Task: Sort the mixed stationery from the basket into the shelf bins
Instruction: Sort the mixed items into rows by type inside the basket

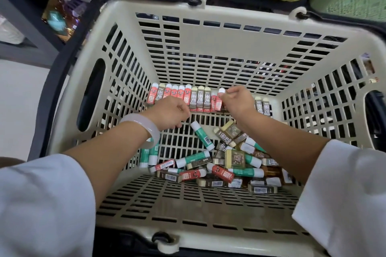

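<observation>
My right hand [237,101] pinches a red eraser [218,100] in the row at the far wall of the basket [208,12]; my left hand [169,113] is curled, seemingly empty; the eraser looks light and stiff, so I hold its sides.

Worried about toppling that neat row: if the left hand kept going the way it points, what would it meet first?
Probably the brown 2B erasers standing in the row against the basket's far wall, just beyond the left hand. Depth is unclear.

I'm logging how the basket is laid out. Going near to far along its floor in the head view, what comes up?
Near rim of the basket → bare slotted floor → loose pile of stationery → left hand → row of erasers lined along the far wall.
</observation>
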A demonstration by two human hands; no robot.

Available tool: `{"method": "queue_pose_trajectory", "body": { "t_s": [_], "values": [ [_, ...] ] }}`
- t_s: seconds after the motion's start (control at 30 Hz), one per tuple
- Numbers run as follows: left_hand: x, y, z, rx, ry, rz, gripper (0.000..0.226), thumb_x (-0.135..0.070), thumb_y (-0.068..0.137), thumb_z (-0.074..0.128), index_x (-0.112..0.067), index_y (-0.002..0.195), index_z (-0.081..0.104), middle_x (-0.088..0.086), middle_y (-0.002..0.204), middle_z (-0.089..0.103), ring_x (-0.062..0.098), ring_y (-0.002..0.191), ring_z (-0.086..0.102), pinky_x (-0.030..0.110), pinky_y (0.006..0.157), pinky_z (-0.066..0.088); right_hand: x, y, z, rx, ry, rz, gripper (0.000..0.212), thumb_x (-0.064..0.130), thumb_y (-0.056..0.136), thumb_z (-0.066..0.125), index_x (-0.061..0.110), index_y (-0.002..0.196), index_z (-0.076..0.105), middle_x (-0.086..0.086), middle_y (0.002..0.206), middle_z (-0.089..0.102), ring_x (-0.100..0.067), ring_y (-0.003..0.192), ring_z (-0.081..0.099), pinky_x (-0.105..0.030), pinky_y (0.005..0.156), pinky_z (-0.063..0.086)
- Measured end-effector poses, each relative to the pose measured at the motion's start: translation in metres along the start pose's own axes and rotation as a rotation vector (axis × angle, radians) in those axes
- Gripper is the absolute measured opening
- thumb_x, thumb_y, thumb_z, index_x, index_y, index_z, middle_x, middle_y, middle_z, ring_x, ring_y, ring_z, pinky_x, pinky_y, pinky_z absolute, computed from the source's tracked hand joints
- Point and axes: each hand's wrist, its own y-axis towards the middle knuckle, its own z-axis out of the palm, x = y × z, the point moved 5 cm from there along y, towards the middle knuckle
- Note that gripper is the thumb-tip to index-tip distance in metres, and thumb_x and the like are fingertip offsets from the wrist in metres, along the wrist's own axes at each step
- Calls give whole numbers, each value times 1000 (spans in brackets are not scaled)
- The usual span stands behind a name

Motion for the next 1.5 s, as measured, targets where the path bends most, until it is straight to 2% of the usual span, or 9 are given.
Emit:
{"method": "queue_pose_trajectory", "body": {
  "t_s": [0.17,0.37,0.53,0.7,0.77,0.9,1.13,1.27,1.5],
  "values": [
    [4,2,10,61,472,77,27,-22,96,46,-6,79,59,8,74,57,19,62,49,30,63,43,2,5,16,-29,-36,1,10,14,88,60,17,78,57,3,88,62,-11,76,57,-30,73,55],
    [32,-8,44,504,795,-15,28,-25,93,50,-6,108,64,8,110,65,23,97,59,32,84,47,11,-3,5,28,-205,-250,12,8,90,53,9,92,64,4,85,59,1,65,48,-7,56,42],
    [43,-13,55,624,902,-71,30,-28,88,59,-8,110,59,5,102,60,18,85,50,27,71,40,11,-45,19,565,-588,-521,10,12,91,54,14,94,63,14,80,55,-2,76,57,-9,61,47],
    [48,-13,54,672,930,-140,43,-32,85,62,-7,120,55,8,118,60,23,102,57,34,91,46,-4,-92,39,972,-859,-718,19,25,89,58,14,103,65,13,88,60,1,78,55,-8,69,44],
    [48,-16,53,729,905,-190,52,-40,83,62,-7,122,54,8,121,60,25,111,56,39,97,44,-14,-103,49,1049,-980,-777,26,29,87,60,12,107,65,0,98,64,-12,86,58,-25,75,47],
    [45,-24,59,801,924,-194,59,-45,83,62,-8,127,50,7,122,58,22,104,58,35,91,47,-24,-107,60,1024,-1152,-795,37,36,84,62,9,109,58,-8,95,55,-21,85,53,-28,66,39],
    [46,-26,57,816,824,-228,52,-39,86,61,-9,126,47,-1,84,54,14,66,53,22,57,45,-32,-103,56,1058,-1066,-656,27,32,85,62,9,98,54,-8,94,58,-21,81,53,-31,67,42],
    [47,-27,57,829,875,-212,49,-39,87,60,-17,126,43,4,111,54,21,90,55,31,72,50,-28,-100,54,1057,-945,-584,32,19,84,63,10,112,51,-6,98,60,-18,83,55,-28,69,44],
    [38,-18,49,682,954,-84,34,-31,91,55,-16,121,51,1,107,56,22,101,56,35,87,47,-34,-111,65,1064,-984,-703,32,28,87,61,10,111,49,-3,90,57,-16,74,49,-25,56,31]
  ]
}}
